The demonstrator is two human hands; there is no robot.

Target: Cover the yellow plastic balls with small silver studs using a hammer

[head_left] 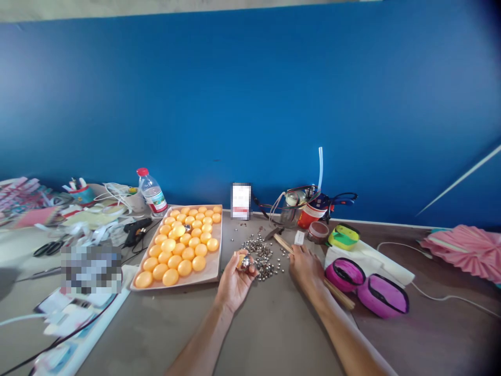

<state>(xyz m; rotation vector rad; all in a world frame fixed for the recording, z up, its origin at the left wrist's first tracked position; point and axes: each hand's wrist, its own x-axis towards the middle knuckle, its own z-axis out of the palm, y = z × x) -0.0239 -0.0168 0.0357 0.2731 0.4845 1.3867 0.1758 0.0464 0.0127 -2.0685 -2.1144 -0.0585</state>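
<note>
A smooth, saturated-blue wall panel (250, 104) spans the background, its surface paler towards both sides, with a light grey band (117, 9) above its top edge. Below it lies a matte grey-brown tabletop (258, 334), meeting a darker brown tabletop (438, 339) at right. Soft light brightens the grey-brown surface's far left.

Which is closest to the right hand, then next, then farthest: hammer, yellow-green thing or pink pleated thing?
1. Hammer: under the right hand.
2. Yellow-green thing: right of it, farther back.
3. Pink pleated thing: far right.
</note>
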